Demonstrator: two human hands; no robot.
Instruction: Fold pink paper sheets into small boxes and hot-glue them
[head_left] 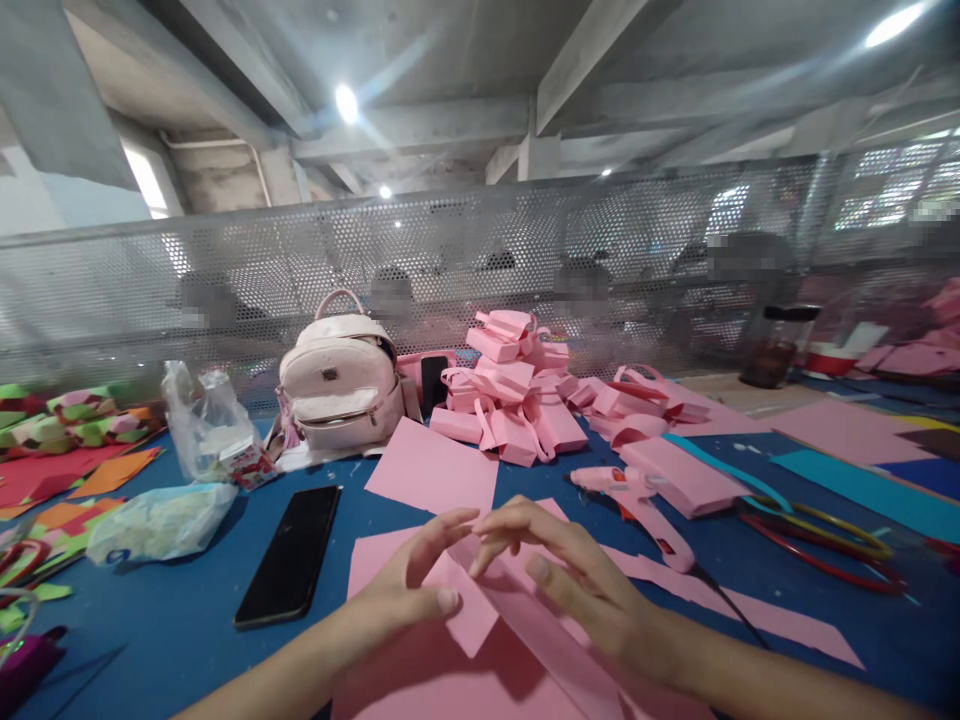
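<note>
A folded pink paper piece (471, 612) is raised at an angle between my two hands, above flat pink sheets. My left hand (416, 575) curls around its left side, thumb against the near face and fingers at the far edge. My right hand (566, 575) arches over the right side, fingertips bent down onto the fold. A long pink strip (551, 640) runs from the fold toward me. Beneath lies a pink sheet (405, 680). To the right of my right hand rests a pink hot glue gun (634, 500), its nozzle pointing left.
A pile of folded pink paper bags (517, 390) stands ahead, beside a pale backpack (341, 385). A black phone (289, 555) lies left on the blue table (187, 640). Colored paper strips (877, 490) and a dark jar (776, 345) are at right. A perforated metal screen (450, 250) rises behind.
</note>
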